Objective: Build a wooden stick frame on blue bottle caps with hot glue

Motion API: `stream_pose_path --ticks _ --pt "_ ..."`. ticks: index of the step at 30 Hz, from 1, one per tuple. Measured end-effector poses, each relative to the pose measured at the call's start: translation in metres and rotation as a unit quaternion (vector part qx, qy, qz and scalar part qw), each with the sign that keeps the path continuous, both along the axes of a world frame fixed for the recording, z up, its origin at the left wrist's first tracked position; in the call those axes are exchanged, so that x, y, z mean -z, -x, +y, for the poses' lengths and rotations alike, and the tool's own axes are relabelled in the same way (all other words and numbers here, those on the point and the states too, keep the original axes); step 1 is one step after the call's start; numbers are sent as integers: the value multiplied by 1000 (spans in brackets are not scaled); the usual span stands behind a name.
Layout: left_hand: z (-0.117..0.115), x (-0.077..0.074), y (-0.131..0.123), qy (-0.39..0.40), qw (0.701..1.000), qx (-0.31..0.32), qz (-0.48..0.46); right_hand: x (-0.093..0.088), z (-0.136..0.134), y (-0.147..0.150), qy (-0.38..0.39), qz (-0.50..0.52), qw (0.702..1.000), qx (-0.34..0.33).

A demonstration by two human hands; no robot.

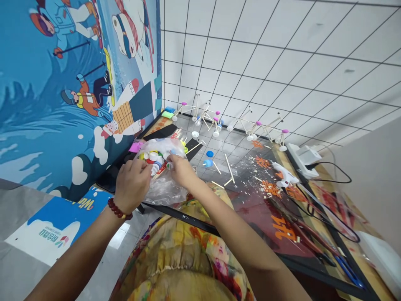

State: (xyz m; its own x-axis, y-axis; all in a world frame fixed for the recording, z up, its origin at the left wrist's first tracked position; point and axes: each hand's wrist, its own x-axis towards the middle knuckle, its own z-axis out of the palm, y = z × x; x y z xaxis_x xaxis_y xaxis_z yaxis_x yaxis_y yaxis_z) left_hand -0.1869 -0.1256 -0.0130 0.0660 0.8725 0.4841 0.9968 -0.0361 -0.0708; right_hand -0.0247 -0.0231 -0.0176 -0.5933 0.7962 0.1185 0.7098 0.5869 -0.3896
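Clear plastic bag (167, 190) of multicoloured round plastic caps (153, 156) lies between left fingers (141, 168) and right fingers (174, 160), grips unclear; apparent sorting needs pinching.

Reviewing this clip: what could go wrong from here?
Caps could spill: the left hand and right hand are at the open plastic bag of bottle caps, close to the near edge of the tabletop.

A bump might topple the thin-legged stick models along the back edge.

The glue gun lies near white scraps; whether it is hot can't be seen, but a hot nozzle might melt them.
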Motion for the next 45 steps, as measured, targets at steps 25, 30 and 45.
stream_pose_path --ticks 25,30,45 --pt "53 -31 28 -84 994 -74 -9 -12 -27 -13 -92 50 993 -58" --pt "60 -17 48 -65 995 -76 7 -14 -49 -30 -125 26 984 -124" --pt "19 -30 -3 -169 979 95 -61 3 -82 -47 -199 18 961 -194"
